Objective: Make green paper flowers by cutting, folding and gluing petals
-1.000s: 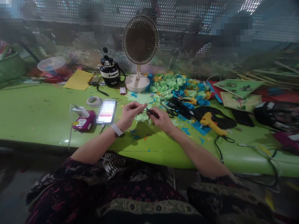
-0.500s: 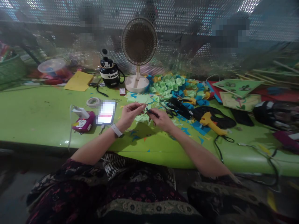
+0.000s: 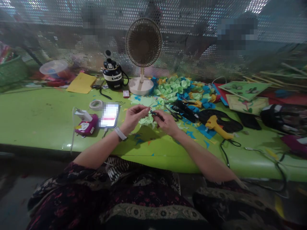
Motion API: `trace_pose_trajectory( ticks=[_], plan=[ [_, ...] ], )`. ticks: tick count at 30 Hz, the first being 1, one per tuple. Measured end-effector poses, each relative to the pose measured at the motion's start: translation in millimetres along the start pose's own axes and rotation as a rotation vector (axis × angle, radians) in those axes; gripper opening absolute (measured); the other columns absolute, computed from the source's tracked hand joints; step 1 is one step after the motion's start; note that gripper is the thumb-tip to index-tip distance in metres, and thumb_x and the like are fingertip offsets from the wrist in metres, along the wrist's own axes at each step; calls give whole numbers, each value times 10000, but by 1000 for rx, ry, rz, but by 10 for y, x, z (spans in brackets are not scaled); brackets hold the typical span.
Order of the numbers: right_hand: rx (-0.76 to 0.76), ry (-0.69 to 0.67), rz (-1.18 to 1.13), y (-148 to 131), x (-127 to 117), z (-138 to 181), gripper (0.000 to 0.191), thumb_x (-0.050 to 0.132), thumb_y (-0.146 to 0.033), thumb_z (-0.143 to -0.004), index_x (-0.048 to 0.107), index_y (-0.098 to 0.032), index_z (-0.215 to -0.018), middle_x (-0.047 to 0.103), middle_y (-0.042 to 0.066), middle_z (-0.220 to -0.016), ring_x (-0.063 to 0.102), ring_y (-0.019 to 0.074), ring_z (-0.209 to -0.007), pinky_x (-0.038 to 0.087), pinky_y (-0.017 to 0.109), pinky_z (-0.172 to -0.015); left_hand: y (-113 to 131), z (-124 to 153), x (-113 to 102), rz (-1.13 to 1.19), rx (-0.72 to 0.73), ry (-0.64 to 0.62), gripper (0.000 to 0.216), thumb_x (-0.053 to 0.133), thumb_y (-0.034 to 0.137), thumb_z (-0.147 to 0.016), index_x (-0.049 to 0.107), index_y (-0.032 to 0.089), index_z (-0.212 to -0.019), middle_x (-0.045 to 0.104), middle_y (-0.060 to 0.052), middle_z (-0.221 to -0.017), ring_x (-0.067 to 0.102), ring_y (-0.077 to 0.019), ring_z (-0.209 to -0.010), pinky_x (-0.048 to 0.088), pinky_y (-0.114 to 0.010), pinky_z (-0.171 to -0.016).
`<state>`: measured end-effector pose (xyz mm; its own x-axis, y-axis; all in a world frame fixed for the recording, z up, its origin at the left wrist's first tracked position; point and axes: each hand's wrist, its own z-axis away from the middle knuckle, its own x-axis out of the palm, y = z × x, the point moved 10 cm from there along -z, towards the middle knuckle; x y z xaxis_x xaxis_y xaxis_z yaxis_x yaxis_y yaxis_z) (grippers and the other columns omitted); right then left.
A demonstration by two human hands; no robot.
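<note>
My left hand [image 3: 133, 117], with a white watch at the wrist, pinches something thin and too small to name just above the green table [image 3: 43, 115]. My right hand [image 3: 166, 123] grips a thin dark tool [image 3: 156, 114] whose tip points at the left fingertips. Both hands hover over light green folded paper pieces [image 3: 147, 120]. A phone [image 3: 109, 115] with a lit screen lies just left of my left hand.
A small white fan [image 3: 143, 54] and a black jug [image 3: 112, 74] stand at the back. A heap of green, blue and yellow paper shapes [image 3: 183, 88], black scissors [image 3: 176, 115], a yellow glue gun [image 3: 216, 125] with cable, a tape roll [image 3: 95, 104] and a purple device [image 3: 85, 125] lie around.
Both hands stay almost in place; the right hand's dark tool has edged a little closer to the left fingertips.
</note>
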<state>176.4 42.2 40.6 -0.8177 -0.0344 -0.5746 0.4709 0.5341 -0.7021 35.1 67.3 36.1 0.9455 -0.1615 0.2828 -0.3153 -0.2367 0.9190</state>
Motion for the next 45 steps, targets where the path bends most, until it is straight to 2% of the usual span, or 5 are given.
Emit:
trace_pose_trajectory(
  ticks=[7,15,28,36,45],
  plan=[
    [38,-53,-60,54,32,-18,315,502,-430,-948,659,-196,-1089,672,43,-786,620,178,-655,506,324,-635,-25,-18,-2,12,-11,-11,306,885,425,-616,771,184,-766,730,-25,-741,594,-83,-580,483,-226,-559],
    [37,-23,-61,34,41,14,285,552,-425,-926,625,-212,-1102,670,32,-849,608,147,-616,508,305,-631,29,-24,-19,22,20,7,316,903,387,-598,685,159,-628,628,18,-564,536,-66,-517,454,-216,-534],
    [98,-93,-114,96,90,4,298,509,-434,-952,599,-211,-1128,672,10,-769,584,130,-456,508,308,-546,-63,-54,-50,13,-12,-17,290,873,402,-647,781,188,-819,742,-38,-783,602,-81,-593,489,-230,-577],
    [79,-46,-97,104,48,5,311,566,-446,-918,624,-200,-1098,661,11,-763,609,134,-513,517,303,-570,52,-34,-22,6,11,14,312,904,382,-596,687,159,-624,611,23,-547,525,-61,-501,445,-213,-513],
    [117,-107,-114,97,88,-6,326,516,-468,-943,626,-203,-1097,665,2,-716,563,124,-419,483,288,-500,24,-32,-32,-9,24,3,296,881,416,-626,753,172,-733,701,-16,-678,576,-74,-562,483,-217,-551]
  ],
)
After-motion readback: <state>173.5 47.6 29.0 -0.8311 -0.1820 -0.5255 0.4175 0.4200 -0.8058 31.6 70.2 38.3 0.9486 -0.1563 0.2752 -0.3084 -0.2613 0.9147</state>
